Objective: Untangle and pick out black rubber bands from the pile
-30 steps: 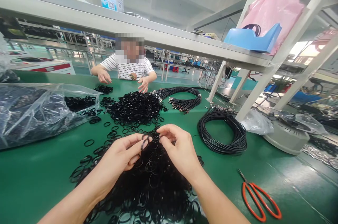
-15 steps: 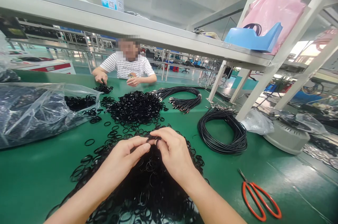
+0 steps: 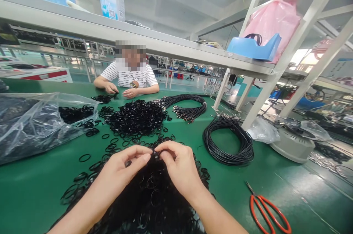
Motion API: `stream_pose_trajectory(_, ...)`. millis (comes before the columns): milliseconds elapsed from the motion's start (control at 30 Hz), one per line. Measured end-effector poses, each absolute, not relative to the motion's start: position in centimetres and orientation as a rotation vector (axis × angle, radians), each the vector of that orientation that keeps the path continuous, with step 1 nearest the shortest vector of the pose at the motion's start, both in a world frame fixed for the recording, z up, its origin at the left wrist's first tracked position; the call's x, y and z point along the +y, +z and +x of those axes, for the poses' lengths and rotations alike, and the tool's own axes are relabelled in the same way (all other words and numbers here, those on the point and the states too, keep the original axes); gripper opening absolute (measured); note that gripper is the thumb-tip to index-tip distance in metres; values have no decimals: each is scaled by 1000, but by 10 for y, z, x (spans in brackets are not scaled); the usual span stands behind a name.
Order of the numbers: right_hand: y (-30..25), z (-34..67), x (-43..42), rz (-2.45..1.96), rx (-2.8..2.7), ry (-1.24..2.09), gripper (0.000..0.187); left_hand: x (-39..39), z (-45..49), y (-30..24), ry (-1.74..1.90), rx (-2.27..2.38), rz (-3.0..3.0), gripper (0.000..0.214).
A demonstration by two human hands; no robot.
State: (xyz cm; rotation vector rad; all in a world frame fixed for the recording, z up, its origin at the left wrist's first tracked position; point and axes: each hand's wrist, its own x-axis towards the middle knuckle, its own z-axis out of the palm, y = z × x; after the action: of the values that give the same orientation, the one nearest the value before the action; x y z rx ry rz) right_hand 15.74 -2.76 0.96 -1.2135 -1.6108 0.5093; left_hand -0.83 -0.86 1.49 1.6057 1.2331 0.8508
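Note:
A heap of thin black rings (image 3: 154, 193), which look like rubber, lies right in front of me. Above it my left hand (image 3: 128, 162) and my right hand (image 3: 180, 166) meet fingertip to fingertip. Between the tips is a small black ring (image 3: 157, 155). My right thumb and forefinger pinch it, and my left thumb and forefinger close at its left side. Whether more than one ring is held is too small to tell. Loose rings, such as one single ring (image 3: 84, 158), are scattered left of the heap.
Beyond lies a second ring pile (image 3: 135, 116); a clear plastic bag (image 3: 41, 127) of black parts is at left. Coiled black cables (image 3: 228, 138) and red-handled scissors (image 3: 268, 212) are at right. A co-worker (image 3: 131, 76) sits opposite under a shelf (image 3: 165, 43).
My fingertips have drawn closer together around the black ring. The whole view has shifted slightly. The co-worker's hand at the small ring pile has moved inward, toward the other hand.

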Motion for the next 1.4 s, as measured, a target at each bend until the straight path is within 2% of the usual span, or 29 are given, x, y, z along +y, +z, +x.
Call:
stream_pose_trajectory(100,10,155,-29,-1210,-1611,557,30,-8,-7,12,853,1245,1653,39)
stream_pose_trajectory(333,8,153,-31,-1209,-1673,556,29,-8,-6,9,924,1231,1774,21)
stream_pose_trajectory(500,7,155,-29,-1235,-1652,489,30,-6,-6,7,867,1200,1794,22)
stream_pose_trajectory(700,4,155,-26,-1185,-1564,643,25,-4,-6,-2,963,1200,1865,24)
stream_pose_trajectory(833,5,156,-25,-1176,-1543,662,24,-8,-8,1,1007,1219,1981,17)
stream_pose_trajectory(1133,3,172,-14,-1283,-1441,488,22,-6,-11,10,951,1236,1548,29)
stream_pose_trajectory(1400,6,165,-19,-1186,-1460,682,21,-11,-4,11,950,1248,1820,31)
